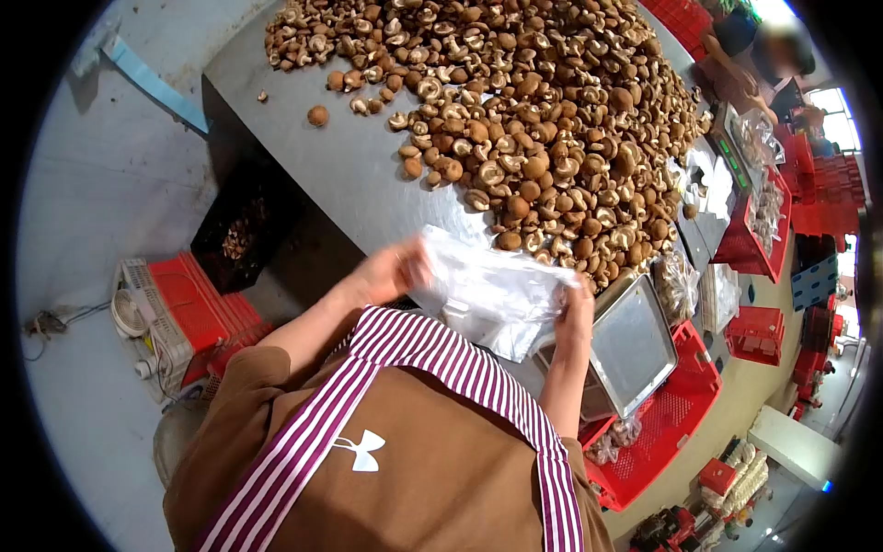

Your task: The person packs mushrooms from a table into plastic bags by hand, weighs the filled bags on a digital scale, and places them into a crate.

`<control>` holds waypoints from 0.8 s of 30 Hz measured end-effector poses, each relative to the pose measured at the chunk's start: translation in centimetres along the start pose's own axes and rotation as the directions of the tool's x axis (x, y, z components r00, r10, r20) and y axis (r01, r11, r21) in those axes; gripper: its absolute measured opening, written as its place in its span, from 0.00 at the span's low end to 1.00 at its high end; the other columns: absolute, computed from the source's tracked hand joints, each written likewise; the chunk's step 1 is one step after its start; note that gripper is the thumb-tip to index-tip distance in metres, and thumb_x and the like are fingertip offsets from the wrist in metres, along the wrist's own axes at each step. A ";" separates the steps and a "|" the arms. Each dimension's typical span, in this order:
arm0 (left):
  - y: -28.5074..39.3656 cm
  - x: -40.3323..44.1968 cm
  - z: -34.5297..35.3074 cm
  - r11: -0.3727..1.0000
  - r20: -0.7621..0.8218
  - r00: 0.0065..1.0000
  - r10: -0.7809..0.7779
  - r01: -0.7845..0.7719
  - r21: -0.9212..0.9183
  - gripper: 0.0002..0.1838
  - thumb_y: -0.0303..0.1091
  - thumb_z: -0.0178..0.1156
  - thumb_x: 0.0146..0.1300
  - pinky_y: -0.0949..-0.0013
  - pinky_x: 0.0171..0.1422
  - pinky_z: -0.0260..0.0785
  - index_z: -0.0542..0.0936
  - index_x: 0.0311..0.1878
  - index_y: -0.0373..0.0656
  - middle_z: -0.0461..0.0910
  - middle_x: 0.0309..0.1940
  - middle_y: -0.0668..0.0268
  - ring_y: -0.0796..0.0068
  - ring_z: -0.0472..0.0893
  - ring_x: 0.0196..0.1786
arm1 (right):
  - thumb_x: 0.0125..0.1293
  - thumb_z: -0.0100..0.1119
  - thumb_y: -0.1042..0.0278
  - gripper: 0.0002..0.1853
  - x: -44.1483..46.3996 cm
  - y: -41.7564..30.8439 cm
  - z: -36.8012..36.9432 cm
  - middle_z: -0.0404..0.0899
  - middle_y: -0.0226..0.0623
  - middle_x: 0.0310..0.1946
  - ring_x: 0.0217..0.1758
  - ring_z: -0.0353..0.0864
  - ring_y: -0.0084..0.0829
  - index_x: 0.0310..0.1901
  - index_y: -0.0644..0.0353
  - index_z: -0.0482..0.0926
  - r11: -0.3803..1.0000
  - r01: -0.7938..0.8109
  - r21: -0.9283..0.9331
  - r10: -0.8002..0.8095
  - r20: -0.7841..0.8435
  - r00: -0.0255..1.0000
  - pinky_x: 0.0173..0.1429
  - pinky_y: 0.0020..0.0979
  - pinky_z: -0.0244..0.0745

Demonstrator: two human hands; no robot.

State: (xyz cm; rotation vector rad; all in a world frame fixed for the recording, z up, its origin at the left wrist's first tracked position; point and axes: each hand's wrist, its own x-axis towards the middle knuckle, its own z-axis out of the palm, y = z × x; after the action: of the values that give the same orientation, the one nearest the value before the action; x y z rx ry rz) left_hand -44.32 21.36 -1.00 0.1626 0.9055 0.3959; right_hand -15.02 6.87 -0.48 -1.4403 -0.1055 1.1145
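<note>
A clear plastic bag is stretched between my two hands above the near edge of the metal table. My left hand, smeared a little by motion, grips its left end. At the other end, my right hand has its fingers closed on the bag. More white plastic lies below it, near my apron. Just beyond the bag spreads a large heap of brown shiitake mushrooms, caps and stems mixed. A few loose mushrooms lie apart to the left.
To my right are a metal tray and a red crate with bagged mushrooms. A scale stands farther right, near another person. Red crates and a dark crate sit at left.
</note>
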 end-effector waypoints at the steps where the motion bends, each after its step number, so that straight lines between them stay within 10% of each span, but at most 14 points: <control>1: 1.1 0.8 -1.2 0.954 0.134 0.977 0.164 -0.123 -0.273 0.15 0.43 0.52 0.76 0.67 0.47 0.77 0.81 0.38 0.45 0.79 0.25 0.69 0.72 0.80 0.31 | 0.69 0.63 0.62 0.08 -0.3 0.9 -1.2 0.78 0.25 0.26 0.26 0.76 0.17 0.40 0.55 0.78 0.979 -0.055 -0.195 0.087 0.160 0.983 0.26 0.21 0.69; 4: 2.3 2.3 -4.4 0.921 -0.020 0.961 0.274 -0.269 -0.283 0.18 0.46 0.47 0.78 0.72 0.43 0.75 0.81 0.44 0.44 0.79 0.24 0.70 0.71 0.80 0.30 | 0.70 0.62 0.56 0.12 0.0 6.1 -1.0 0.78 0.28 0.24 0.21 0.71 0.20 0.42 0.55 0.80 0.941 -0.307 0.140 0.195 0.515 0.835 0.26 0.22 0.68; 5: 1.9 4.0 -7.6 0.917 0.098 0.973 0.210 -0.161 -0.365 0.20 0.48 0.44 0.79 0.71 0.41 0.75 0.80 0.48 0.44 0.81 0.28 0.69 0.70 0.80 0.31 | 0.70 0.62 0.53 0.14 -1.6 4.9 2.5 0.79 0.30 0.27 0.24 0.72 0.24 0.44 0.55 0.81 0.876 -0.380 0.298 0.320 0.231 0.919 0.31 0.22 0.70; 7: 1.4 5.3 -8.8 0.903 0.223 0.964 0.147 -0.039 -0.428 0.23 0.49 0.41 0.79 0.71 0.39 0.75 0.80 0.51 0.43 0.83 0.32 0.68 0.70 0.80 0.33 | 0.69 0.63 0.54 0.14 0.6 5.8 4.8 0.81 0.31 0.34 0.30 0.75 0.26 0.47 0.55 0.81 0.681 -0.356 0.641 0.285 0.216 0.934 0.38 0.23 0.72; 10: 0.0 6.7 -9.8 0.960 -0.132 0.989 0.069 -0.102 -0.259 0.27 0.50 0.34 0.80 0.72 0.36 0.72 0.74 0.62 0.41 0.83 0.50 0.61 0.73 0.79 0.39 | 0.70 0.61 0.56 0.15 4.0 8.0 7.0 0.83 0.32 0.44 0.35 0.76 0.27 0.52 0.52 0.80 0.578 -0.392 0.716 0.449 0.123 0.885 0.41 0.29 0.73; 11: 0.1 7.9 -11.4 0.962 -0.131 0.989 0.072 -0.103 -0.251 0.27 0.50 0.34 0.80 0.72 0.36 0.72 0.74 0.62 0.41 0.83 0.50 0.61 0.73 0.79 0.39 | 0.70 0.61 0.55 0.14 7.1 12.1 4.4 0.84 0.33 0.44 0.35 0.75 0.29 0.52 0.50 0.80 0.396 -0.534 0.747 0.317 0.434 0.843 0.39 0.30 0.72; 16: 4.3 13.8 -14.1 0.978 -0.441 0.888 0.129 -0.187 -0.091 0.27 0.54 0.35 0.79 0.75 0.34 0.73 0.75 0.56 0.41 0.82 0.41 0.66 0.77 0.76 0.34 | 0.71 0.58 0.52 0.13 9.6 14.0 10.9 0.83 0.34 0.46 0.34 0.71 0.36 0.49 0.48 0.80 0.585 -0.509 0.632 0.533 0.173 0.828 0.38 0.35 0.69; 24: 13.0 21.4 2.2 0.786 -0.176 0.883 0.435 -0.278 0.552 0.38 0.63 0.56 0.67 0.69 0.36 0.76 0.70 0.67 0.40 0.77 0.53 0.55 0.70 0.80 0.38 | 0.66 0.65 0.51 0.15 14.5 12.2 10.9 0.79 0.32 0.33 0.30 0.71 0.33 0.35 0.54 0.78 0.463 -0.431 0.774 0.477 0.193 0.858 0.37 0.33 0.68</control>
State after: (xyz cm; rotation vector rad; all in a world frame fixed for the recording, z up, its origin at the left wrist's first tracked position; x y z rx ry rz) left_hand -34.18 41.92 -11.41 0.8033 1.2727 0.5377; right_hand -21.06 21.10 -15.94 -0.6434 0.8041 1.3052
